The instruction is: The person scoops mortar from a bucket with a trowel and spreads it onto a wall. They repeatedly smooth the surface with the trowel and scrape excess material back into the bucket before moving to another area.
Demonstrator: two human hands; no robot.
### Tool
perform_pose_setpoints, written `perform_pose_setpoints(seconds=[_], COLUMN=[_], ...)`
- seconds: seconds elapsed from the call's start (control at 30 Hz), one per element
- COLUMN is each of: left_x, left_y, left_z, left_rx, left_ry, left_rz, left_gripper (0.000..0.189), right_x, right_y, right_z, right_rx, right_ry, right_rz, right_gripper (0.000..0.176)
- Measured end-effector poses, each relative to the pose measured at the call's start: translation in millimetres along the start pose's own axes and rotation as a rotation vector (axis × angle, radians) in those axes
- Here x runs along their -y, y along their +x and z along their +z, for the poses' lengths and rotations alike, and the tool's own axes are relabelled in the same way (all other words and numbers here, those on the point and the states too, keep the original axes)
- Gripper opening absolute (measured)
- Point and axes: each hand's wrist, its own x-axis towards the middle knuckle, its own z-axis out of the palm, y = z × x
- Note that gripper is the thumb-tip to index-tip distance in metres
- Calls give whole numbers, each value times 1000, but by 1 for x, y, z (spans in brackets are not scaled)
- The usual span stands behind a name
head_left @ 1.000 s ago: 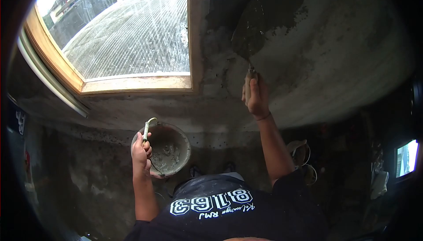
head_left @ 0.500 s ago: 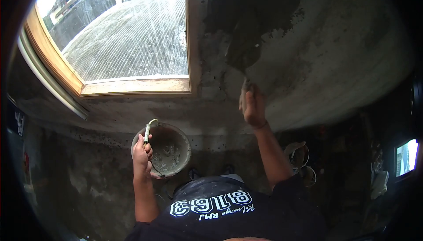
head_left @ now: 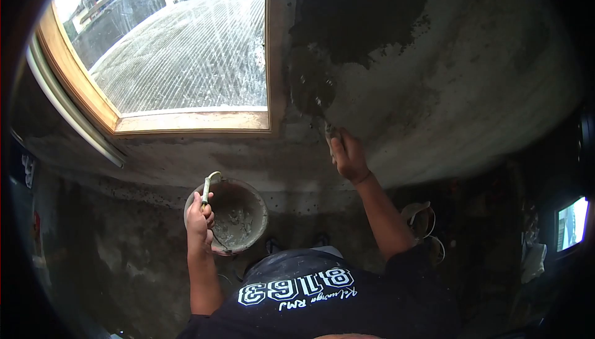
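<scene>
My left hand point(head_left: 199, 220) is closed around the pale handle of a bucket point(head_left: 260, 215), holding it up by the wall. Grey wet mortar point(head_left: 238, 224) lies in the bottom of the bucket. My right hand point(head_left: 349, 155) grips a trowel point(head_left: 328, 129) by its handle, and the blade points up against the wall point(head_left: 396, 109). Around the blade, the wall is dark and damp, with a few small pale specks. Above it spreads a large dark patch of wet mortar point(head_left: 359, 16).
A wooden-framed window point(head_left: 192, 122) is to the left of the wet patch, with a corrugated roof point(head_left: 186, 53) outside. Along the wall by the window runs a pale curved pipe point(head_left: 68, 115). More buckets point(head_left: 421, 218) stand on the floor at the right.
My right hand and the trowel have moved down and slightly left along the wall, closer to the window frame. The bucket in my left hand has barely moved.
</scene>
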Motion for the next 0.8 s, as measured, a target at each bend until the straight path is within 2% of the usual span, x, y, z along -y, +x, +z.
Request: perform_pose_setpoints(seconds=[0.07,0.17,0.23,0.33,0.43,0.57,0.63,0.73,0.8], left_x=[1,2,1,2,3,2,2,0,0], left_y=[4,1,1,4,2,2,2,0,1], left_z=[-1,0,-1,0,2,3,2,2,1], left_rx=[12,0,7,-2,-11,3,-8,-7,-8], left_ry=[6,7,4,11,34,-2,-3,-15,-17], left_rz=[0,0,0,-1,-1,-1,-12,-15,-15], left_gripper=[48,47,47,47,48,44,44,44,44], right_x=[1,17,18,24,36,1,-13,-12,4], right_y=[0,4,23,49,53,37,19,-6,-2], right_z=[-9,-33,-54,-70,-62,-19,2,13,3], right_rx=[32,-76,-217,-244,-238,-186,-80,-25,-69], right_ry=[-34,-25,-51,25,-24,-16,-34,-18,-11], right_rz=[-23,-50,-108,-115,-75,-59,-18,16,15], right_gripper=[37,42,53,60,57,52,45,39,39])
